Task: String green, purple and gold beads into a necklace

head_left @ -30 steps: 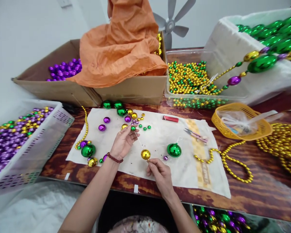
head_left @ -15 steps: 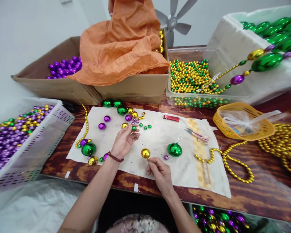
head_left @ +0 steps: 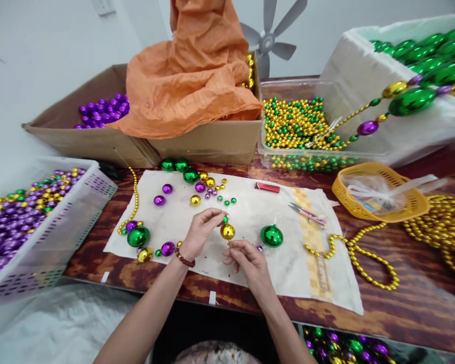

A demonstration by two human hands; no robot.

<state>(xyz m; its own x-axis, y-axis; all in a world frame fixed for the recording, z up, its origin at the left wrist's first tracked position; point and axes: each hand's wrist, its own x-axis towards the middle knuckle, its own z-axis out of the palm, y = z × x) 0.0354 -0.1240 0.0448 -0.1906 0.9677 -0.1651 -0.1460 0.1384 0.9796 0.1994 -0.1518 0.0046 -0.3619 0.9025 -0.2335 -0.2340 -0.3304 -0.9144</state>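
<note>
Over the white cloth (head_left: 197, 278), my left hand (head_left: 202, 233) pinches a small green bead (head_left: 225, 219) on a thin white string. Just below it, and close against it, hangs a shiny gold ball bead (head_left: 227, 232). My right hand (head_left: 249, 263) is closed in a pinch at the gold bead's lower end, where the string or a short stem comes out. A large green ball (head_left: 272, 236) with a string loop lies right of my hands. Behind them are small green beads (head_left: 226, 201), purple balls (head_left: 159, 200) and a gold ball (head_left: 195, 200).
Snips (head_left: 307, 214) and a red bar-shaped item (head_left: 267, 187) lie on the cloth. A yellow basket (head_left: 341, 194) and gold bead strands (head_left: 371, 273) are at right. Cardboard boxes (head_left: 208, 144), a clear bin (head_left: 267, 150) and a foam box (head_left: 337, 65) line the back; a white crate (head_left: 94, 189) stands left.
My left hand has come down and right, bringing the green bead along the string from well above the gold bead to right against it. My right hand stays almost in place.
</note>
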